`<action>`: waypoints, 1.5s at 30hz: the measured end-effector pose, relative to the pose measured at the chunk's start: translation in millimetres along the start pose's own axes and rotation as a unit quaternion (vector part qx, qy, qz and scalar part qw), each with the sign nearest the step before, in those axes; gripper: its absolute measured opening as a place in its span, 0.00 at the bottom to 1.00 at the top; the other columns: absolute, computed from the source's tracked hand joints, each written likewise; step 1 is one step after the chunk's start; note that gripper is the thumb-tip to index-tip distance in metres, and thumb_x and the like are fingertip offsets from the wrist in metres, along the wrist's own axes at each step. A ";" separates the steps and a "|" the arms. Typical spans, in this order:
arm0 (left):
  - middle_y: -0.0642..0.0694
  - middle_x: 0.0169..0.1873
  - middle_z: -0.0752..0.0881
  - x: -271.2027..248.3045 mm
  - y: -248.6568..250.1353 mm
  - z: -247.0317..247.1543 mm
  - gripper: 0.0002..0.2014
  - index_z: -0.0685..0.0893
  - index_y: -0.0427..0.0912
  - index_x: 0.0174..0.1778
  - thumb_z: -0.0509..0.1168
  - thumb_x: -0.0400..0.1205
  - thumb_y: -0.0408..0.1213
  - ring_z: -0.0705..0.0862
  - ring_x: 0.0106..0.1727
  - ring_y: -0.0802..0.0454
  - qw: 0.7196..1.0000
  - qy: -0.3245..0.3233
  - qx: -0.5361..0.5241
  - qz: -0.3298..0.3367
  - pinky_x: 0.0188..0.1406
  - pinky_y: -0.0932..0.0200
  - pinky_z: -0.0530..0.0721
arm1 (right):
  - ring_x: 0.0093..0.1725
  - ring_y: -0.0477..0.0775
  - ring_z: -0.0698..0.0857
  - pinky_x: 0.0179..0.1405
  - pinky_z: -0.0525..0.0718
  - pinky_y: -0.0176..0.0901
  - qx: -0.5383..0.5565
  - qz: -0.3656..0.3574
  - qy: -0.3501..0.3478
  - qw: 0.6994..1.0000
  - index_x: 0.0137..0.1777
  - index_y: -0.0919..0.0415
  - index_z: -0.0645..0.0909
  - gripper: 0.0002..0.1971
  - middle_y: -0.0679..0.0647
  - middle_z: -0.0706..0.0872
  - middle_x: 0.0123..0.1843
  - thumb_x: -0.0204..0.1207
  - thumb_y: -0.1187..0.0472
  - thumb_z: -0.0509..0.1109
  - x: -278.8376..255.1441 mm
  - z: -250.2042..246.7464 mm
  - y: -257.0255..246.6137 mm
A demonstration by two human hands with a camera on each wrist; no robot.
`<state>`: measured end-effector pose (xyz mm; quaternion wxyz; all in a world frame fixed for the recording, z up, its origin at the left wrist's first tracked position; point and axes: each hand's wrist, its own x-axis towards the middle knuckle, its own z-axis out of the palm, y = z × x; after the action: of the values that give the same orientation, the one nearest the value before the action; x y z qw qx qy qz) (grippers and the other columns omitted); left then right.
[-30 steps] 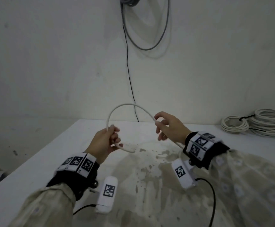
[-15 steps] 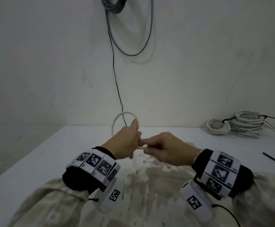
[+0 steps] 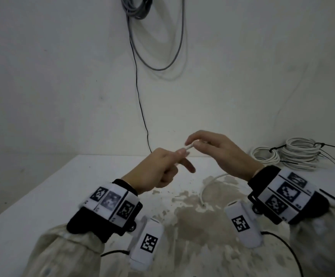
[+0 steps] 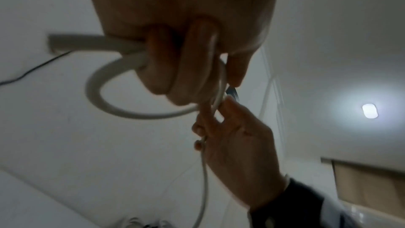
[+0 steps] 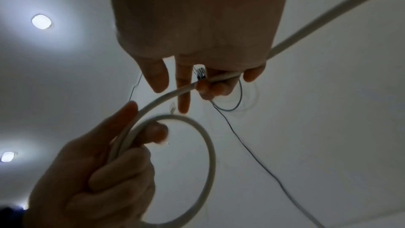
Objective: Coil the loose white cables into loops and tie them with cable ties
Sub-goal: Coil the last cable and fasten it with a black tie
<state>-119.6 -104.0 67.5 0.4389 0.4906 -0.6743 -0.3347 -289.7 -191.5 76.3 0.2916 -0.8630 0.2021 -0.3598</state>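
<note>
A loose white cable (image 3: 189, 147) runs between my two hands above the table. My left hand (image 3: 179, 156) grips it with curled fingers. The left wrist view shows a small loop of the cable (image 4: 98, 96) gathered in that hand. Just to its right, my right hand (image 3: 192, 143) pinches the cable between thumb and fingers (image 5: 203, 87). From there the cable (image 3: 204, 189) trails down onto the table. In the right wrist view the loop (image 5: 209, 153) hangs from my left hand (image 5: 98, 171).
Two finished white coils (image 3: 298, 154), bound with black cable ties, lie at the table's back right by the wall. A loose black tie (image 3: 332, 196) lies near my right wrist. Grey cable (image 3: 162, 66) and a thin black wire hang on the wall. The white table (image 3: 42, 196) is stained in the middle.
The wide arch of cable was drawn into a small loop in my left hand. My right hand has since shifted a little to the right along the cable, and both hands have risen.
</note>
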 end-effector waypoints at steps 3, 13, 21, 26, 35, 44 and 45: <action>0.54 0.12 0.57 0.7 -0.3 -3.1 0.23 0.89 0.36 0.33 0.57 0.80 0.49 0.53 0.13 0.58 0.983 -0.011 -0.180 0.020 0.14 0.69 0.52 | 0.39 0.45 0.74 0.44 0.70 0.35 0.076 -0.008 -0.052 0.996 0.40 0.54 0.84 0.17 0.52 0.80 0.37 0.81 0.46 0.61 -1.8 3.6 -3.3; 0.51 0.23 0.76 14.6 -9.4 7.0 0.18 0.78 0.43 0.36 0.53 0.84 0.51 0.85 0.44 0.51 0.971 0.095 -0.217 -0.017 0.56 0.50 0.77 | 0.27 0.52 0.62 0.23 0.61 0.35 0.025 0.026 0.065 0.997 0.28 0.54 0.78 0.19 0.53 0.63 0.25 0.81 0.52 0.62 1.1 5.1 5.3; 0.44 0.35 0.87 18.0 -10.7 12.5 0.26 0.81 0.39 0.43 0.52 0.83 0.59 0.88 0.46 0.47 0.964 0.160 -0.156 -0.146 0.50 0.50 0.80 | 0.25 0.46 0.61 0.23 0.61 0.30 0.026 0.032 0.119 0.992 0.28 0.56 0.77 0.19 0.50 0.62 0.23 0.82 0.56 0.63 1.7 12.2 11.0; 0.52 0.15 0.63 15.9 -3.7 15.7 0.16 0.82 0.38 0.45 0.58 0.81 0.48 0.61 0.17 0.58 0.879 0.138 -0.446 -0.098 0.20 0.65 0.67 | 0.29 0.48 0.65 0.28 0.65 0.32 0.055 0.034 0.149 0.987 0.37 0.55 0.85 0.16 0.60 0.64 0.27 0.83 0.53 0.62 5.0 21.2 14.8; 0.53 0.19 0.49 9.6 -4.4 8.8 0.18 0.87 0.36 0.44 0.57 0.79 0.46 0.46 0.19 0.57 0.891 0.113 -0.431 -0.092 0.13 0.69 0.49 | 0.31 0.52 0.68 0.33 0.68 0.43 0.056 0.008 0.138 0.989 0.39 0.59 0.81 0.12 0.56 0.71 0.28 0.82 0.57 0.62 4.5 17.5 27.6; 0.53 0.18 0.49 13.8 3.7 -17.6 0.18 0.82 0.35 0.46 0.51 0.85 0.42 0.46 0.20 0.58 0.837 0.221 -0.501 0.007 0.12 0.68 0.48 | 0.31 0.58 0.75 0.36 0.76 0.54 -0.167 0.066 0.079 0.981 0.41 0.58 0.74 0.12 0.56 0.80 0.30 0.85 0.56 0.55 -2.7 9.6 43.1; 0.54 0.15 0.50 14.4 5.5 -22.0 0.18 0.82 0.35 0.46 0.51 0.85 0.42 0.46 0.20 0.58 0.829 0.228 -0.511 0.024 0.12 0.68 0.48 | 0.29 0.56 0.73 0.35 0.75 0.53 -0.173 0.085 0.071 0.979 0.39 0.56 0.70 0.13 0.54 0.77 0.28 0.86 0.55 0.54 -3.7 10.2 43.8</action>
<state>-103.3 -116.5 84.8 0.7760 0.2424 -0.2998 -0.4991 -290.7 -218.6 40.2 0.1522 -0.8523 0.3539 -0.3538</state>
